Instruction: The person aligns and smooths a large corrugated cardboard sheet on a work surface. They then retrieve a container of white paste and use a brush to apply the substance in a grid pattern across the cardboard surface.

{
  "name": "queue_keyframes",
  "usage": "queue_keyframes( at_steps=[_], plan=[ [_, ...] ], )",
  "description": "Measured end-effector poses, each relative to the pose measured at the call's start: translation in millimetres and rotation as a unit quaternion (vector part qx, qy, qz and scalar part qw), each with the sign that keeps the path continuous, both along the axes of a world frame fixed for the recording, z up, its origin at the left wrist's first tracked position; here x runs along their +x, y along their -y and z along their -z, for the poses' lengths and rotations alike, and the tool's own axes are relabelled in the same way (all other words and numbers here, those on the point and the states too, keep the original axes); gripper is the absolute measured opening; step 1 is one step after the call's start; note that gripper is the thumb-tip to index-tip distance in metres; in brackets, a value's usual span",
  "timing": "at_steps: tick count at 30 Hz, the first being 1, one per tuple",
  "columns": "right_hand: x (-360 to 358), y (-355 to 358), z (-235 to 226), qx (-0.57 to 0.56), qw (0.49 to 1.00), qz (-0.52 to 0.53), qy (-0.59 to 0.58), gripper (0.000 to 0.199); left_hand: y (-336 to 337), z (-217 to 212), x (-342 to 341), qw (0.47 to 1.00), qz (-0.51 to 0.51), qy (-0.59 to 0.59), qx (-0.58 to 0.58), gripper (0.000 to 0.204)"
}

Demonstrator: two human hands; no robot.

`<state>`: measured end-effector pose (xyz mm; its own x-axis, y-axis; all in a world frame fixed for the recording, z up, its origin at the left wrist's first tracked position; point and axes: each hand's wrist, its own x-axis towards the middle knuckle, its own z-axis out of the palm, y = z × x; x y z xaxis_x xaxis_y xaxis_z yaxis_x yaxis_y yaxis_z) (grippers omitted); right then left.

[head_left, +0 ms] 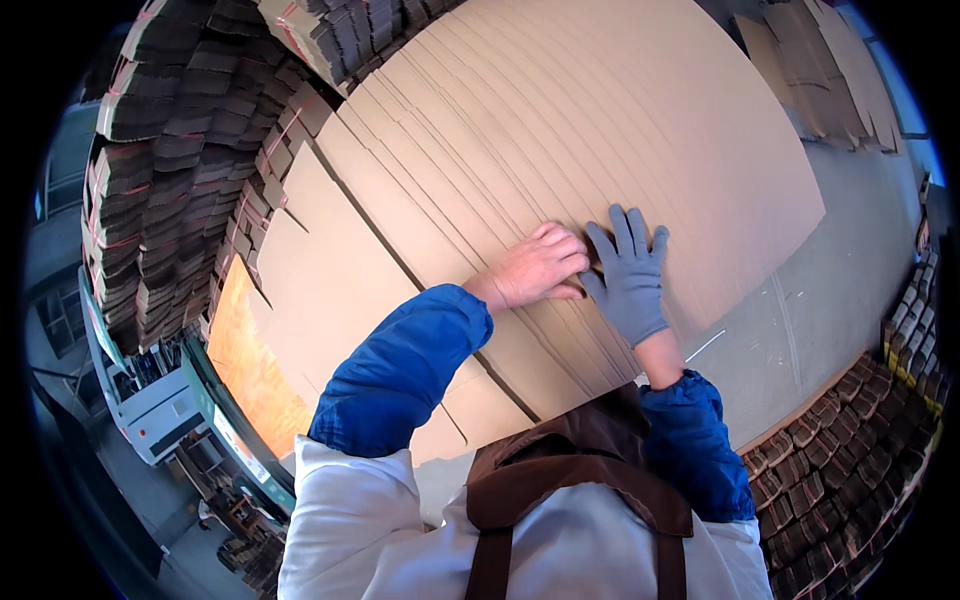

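Large flat cardboard sheets (pixel 690 130) lie in an overlapping, fanned stack in front of me, their edges forming a row of slanting lines. My left hand (pixel 545 265), bare below a blue sleeve cover, rests on them near the middle with its fingers curled in. Its fingertips meet the sheet edges; whether they pinch one is hidden. Just right of it, almost touching, my right hand (pixel 630 285) wears a grey glove. That hand lies on the top sheet, fingers spread. A long dark slot (pixel 385 240) runs through the cardboard left of my hands.
Tall bundles of stacked cardboard (pixel 180 150) stand at left, tied with reddish strapping. An orange-brown board (pixel 245 340) and a pale machine housing (pixel 160 415) are at lower left. More cardboard bundles (pixel 850 450) sit at lower right; folded cardboard (pixel 815 70) stands at far right.
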<state>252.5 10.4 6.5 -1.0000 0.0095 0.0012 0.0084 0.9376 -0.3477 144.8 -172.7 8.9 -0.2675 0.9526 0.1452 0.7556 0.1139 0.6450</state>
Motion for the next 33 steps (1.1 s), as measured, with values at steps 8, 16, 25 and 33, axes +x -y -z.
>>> queue_keyframes(
  at_steps=[8, 16, 25, 33],
  plan=[
    [-5, -2, 1, -0.007, 1.000, -0.015, 0.014, 0.069, 28, 2, -32, 0.991, -0.104, -0.069, -0.047, 0.036],
    [-5, -3, 1, -0.016, 0.999, -0.019, 0.026, 0.070, 26, -1, -37, 0.993, -0.089, -0.061, -0.038, 0.035],
    [-4, -3, 4, -0.021, 0.999, -0.017, 0.019, 0.072, 32, 0, -35, 0.993, -0.086, -0.061, -0.047, 0.037],
    [-3, -4, 5, -0.026, 0.999, -0.016, 0.014, 0.071, 37, 4, -31, 0.993, -0.094, -0.054, -0.037, 0.038]
  ],
)
